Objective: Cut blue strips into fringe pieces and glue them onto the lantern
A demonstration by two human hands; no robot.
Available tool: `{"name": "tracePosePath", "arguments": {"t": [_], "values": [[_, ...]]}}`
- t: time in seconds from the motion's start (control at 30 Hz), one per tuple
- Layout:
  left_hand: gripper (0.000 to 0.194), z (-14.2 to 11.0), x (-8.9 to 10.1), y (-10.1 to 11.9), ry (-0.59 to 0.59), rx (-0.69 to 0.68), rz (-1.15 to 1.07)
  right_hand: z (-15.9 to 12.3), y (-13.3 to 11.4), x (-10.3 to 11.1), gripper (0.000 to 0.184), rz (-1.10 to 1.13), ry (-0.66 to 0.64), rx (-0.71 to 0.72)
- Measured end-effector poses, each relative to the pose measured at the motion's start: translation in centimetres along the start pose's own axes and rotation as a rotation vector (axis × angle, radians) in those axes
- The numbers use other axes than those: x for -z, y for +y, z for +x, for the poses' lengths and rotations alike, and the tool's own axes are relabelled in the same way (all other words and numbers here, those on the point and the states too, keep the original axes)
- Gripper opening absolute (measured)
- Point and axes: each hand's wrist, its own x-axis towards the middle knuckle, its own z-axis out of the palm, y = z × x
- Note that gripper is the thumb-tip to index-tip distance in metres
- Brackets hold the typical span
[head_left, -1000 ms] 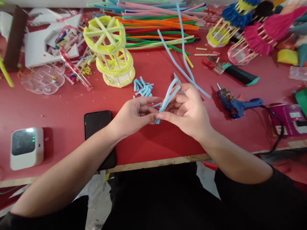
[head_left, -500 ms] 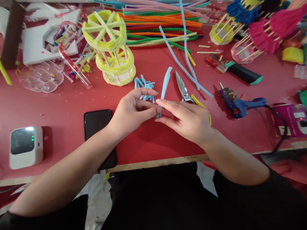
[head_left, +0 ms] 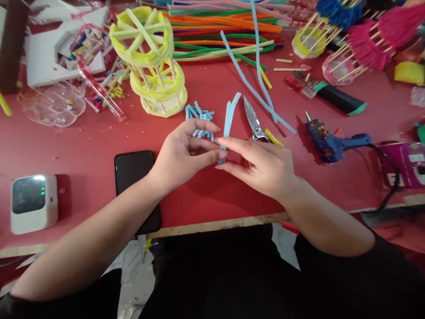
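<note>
Between my two hands stand a few light-blue pipe cleaners (head_left: 229, 116), upright and fanned slightly apart at the top. My left hand (head_left: 187, 153) pinches their lower end with thumb and finger. From the right, my right hand (head_left: 262, 166) grips the same lower part in its fingertips. Just behind my left fingers lies a pile of short cut blue pieces (head_left: 202, 116). Scissors (head_left: 253, 117) rest beyond my right hand, their handles partly hidden by it. Two long blue pipe cleaners (head_left: 247, 82) lie behind the scissors.
A yellow two-tier frame (head_left: 157, 82) stands at back left, near a clear divided tray (head_left: 55, 106). Coloured pipe cleaners (head_left: 219, 35) lie at the back. On the right are a cutter knife (head_left: 340, 98) and a glue gun (head_left: 332, 141). A phone (head_left: 134, 166) lies by my left forearm.
The tops of the held blue pipe cleaners have spread apart, where before they were close together. My hands stay almost in the same place; the view has shifted slightly.
</note>
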Motion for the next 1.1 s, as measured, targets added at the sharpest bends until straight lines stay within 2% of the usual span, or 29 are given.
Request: {"name": "tracePosePath", "arguments": {"t": [0.17,0.3,0.4,0.53,0.77,0.87,0.93,1.0,1.03,1.1], "values": [[0.049,0.2,0.0,-0.2,0.015,0.012,0.008,0.0,-0.1,0.1,0.032,0.030,-0.046,-0.068],[0.055,0.4,0.0,-0.3,0.004,0.033,-0.039,0.0,0.0,0.0,0.030,0.013,-0.048,-0.048],[0.055,0.5,0.1,-0.3,-0.022,0.061,-0.078,0.1,0.1,-0.1,0.028,0.078,-0.050,-0.027],[0.051,0.6,0.1,-0.3,-0.041,0.068,-0.062,0.2,0.1,-0.2,0.029,0.113,-0.080,-0.071],[0.051,0.2,-0.2,-0.1,-0.010,-0.009,-0.052,0.2,-0.1,-0.2,0.030,0.115,-0.109,-0.047],[0.047,0.2,-0.2,0.0,0.019,-0.053,-0.027,0.4,0.0,0.3,0.041,0.117,-0.020,-0.068],[0.044,0.2,-0.2,0.0,0.027,-0.088,-0.031,0.6,0.2,1.2,0.034,0.036,0.135,-0.177],[0.040,0.3,0.0,-0.1,0.010,-0.126,-0.050,0.6,0.5,2.5,0.022,-0.129,0.197,-0.327],[0.038,0.3,0.0,-0.1,-0.006,-0.144,-0.061,0.6,0.6,3.2,0.019,-0.229,0.157,-0.380],[0.034,0.3,0.1,-0.1,-0.039,-0.173,-0.074,0.1,0.6,4.5,0.006,-0.414,-0.033,-0.426]]}}
